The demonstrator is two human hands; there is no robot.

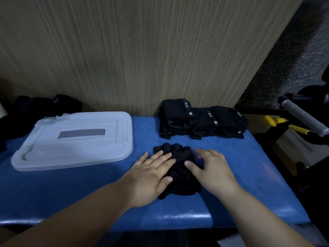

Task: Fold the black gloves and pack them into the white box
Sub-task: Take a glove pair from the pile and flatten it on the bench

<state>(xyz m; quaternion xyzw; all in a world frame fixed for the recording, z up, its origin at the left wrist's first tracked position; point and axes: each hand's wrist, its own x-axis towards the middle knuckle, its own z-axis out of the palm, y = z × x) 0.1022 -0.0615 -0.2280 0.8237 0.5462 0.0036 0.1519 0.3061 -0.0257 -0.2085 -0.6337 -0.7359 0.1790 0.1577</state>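
Observation:
A black glove (179, 168) lies flat on the blue padded bench (89, 189), fingers pointing away from me. My left hand (151, 177) rests palm down on its left side, fingers spread. My right hand (210, 168) presses on its right side, fingers apart; neither hand grips it. Behind it, against the wooden panel, stand folded black gloves (201, 120) in a row of stacks with small white labels. The white box (74, 139) sits at the left of the bench with its lid on.
A heap of loose black gloves (42, 107) lies behind the box at the far left. To the right of the bench stands gym equipment: a grey bar (304, 116) and yellow handles (277, 122). The wooden panel (142, 50) closes the back.

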